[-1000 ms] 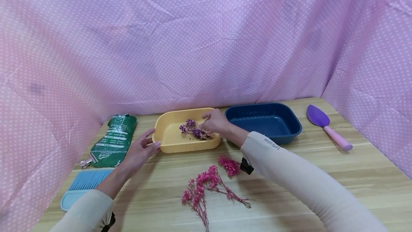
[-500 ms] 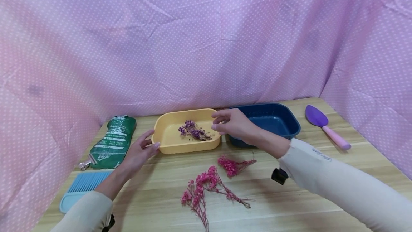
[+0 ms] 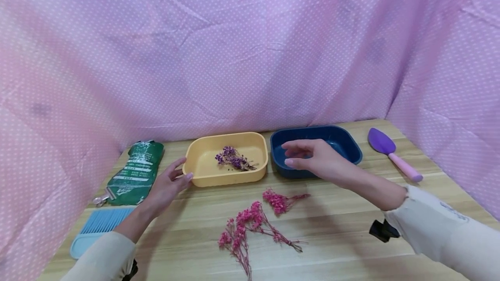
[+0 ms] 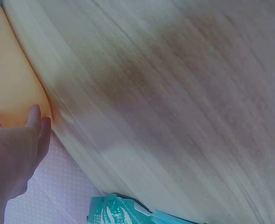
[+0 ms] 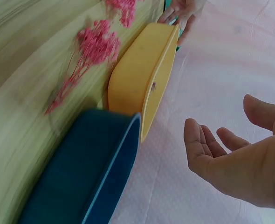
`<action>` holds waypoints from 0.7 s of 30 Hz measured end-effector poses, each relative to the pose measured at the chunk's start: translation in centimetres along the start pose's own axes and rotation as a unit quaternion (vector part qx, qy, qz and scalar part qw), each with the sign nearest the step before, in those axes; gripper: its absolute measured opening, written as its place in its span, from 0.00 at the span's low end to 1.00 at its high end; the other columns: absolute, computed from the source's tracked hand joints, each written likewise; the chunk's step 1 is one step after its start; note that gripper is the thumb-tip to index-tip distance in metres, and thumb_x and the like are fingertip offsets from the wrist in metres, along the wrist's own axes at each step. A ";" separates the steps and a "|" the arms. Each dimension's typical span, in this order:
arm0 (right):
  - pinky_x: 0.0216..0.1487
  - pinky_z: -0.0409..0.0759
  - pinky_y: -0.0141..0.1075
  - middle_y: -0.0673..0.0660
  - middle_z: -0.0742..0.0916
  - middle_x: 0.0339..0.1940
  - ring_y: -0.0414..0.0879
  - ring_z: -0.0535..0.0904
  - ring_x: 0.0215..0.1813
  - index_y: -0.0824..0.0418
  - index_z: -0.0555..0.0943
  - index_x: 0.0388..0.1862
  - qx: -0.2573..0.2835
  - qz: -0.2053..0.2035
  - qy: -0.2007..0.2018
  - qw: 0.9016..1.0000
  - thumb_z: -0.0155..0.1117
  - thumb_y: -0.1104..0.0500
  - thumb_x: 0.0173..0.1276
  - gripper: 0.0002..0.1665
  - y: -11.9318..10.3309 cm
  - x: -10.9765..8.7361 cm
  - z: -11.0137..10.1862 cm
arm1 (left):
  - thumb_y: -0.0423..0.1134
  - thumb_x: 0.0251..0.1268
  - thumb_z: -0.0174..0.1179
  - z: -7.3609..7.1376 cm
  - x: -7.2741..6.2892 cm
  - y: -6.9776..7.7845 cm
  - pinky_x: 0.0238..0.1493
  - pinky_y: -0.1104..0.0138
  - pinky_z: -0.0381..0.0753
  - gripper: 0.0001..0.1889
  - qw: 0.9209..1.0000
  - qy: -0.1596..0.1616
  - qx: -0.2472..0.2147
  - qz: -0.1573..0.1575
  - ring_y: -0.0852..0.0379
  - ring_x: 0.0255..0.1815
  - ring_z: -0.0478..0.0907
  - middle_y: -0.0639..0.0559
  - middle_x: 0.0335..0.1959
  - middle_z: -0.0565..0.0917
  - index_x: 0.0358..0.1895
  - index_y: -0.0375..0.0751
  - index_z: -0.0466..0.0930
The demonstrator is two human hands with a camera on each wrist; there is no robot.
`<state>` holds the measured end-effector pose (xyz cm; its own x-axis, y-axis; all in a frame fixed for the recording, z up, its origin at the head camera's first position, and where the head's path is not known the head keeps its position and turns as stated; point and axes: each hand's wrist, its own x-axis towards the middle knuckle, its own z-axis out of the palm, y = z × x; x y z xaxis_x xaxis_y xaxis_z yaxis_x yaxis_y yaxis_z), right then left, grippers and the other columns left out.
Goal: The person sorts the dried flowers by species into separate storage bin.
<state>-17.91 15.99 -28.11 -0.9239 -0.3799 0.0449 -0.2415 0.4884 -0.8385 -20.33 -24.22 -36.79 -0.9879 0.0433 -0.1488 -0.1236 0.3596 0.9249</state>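
Observation:
In the head view, a small bunch of purple dried flowers (image 3: pixel 235 158) lies inside a yellow tray (image 3: pixel 224 180). My left hand (image 3: pixel 169 187) touches the tray's left end from outside, thumb at the near corner. The left wrist view shows its fairly straight fingers against the yellow wall (image 4: pixel 16 79). My right hand (image 3: pixel 318 159) hangs over a dark blue tray (image 3: pixel 281 166), fingers loosely bent and nothing in them. From the right wrist, that hand (image 5: pixel 240 158) appears with thumb and fingers apart.
Pink dried flower sprigs (image 3: pixel 250 218) and a smaller pink bunch (image 3: pixel 279 202) lie in front of the trays. At left are a clipped green bag (image 3: pixel 136 172) and a light blue brush (image 3: pixel 99 229). A purple spatula (image 3: pixel 394 154) with pink handle lies right.
My right hand has left the purple flowers in the yellow tray and moved right, over the blue tray, its fingers loosening. The left hand stays at the yellow tray's end.

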 end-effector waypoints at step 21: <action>0.46 0.80 0.27 0.66 0.80 0.59 0.32 0.78 0.49 0.63 0.69 0.69 -0.008 0.035 0.058 0.998 0.60 0.51 0.71 0.32 4.2 -3.3 -6.3 | 0.43 0.71 0.56 -0.4 -0.5 0.5 0.61 0.57 0.74 0.38 1.000 0.008 0.003 0.015 0.39 0.66 0.67 0.31 0.71 0.60 0.78 0.45 0.44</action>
<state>-17.75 24.24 -28.38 -0.9664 -0.2520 0.0500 -0.1795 0.5232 -0.8331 -19.97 -24.47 -36.14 -0.9924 0.0398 -0.1161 -0.0938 0.3637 0.9268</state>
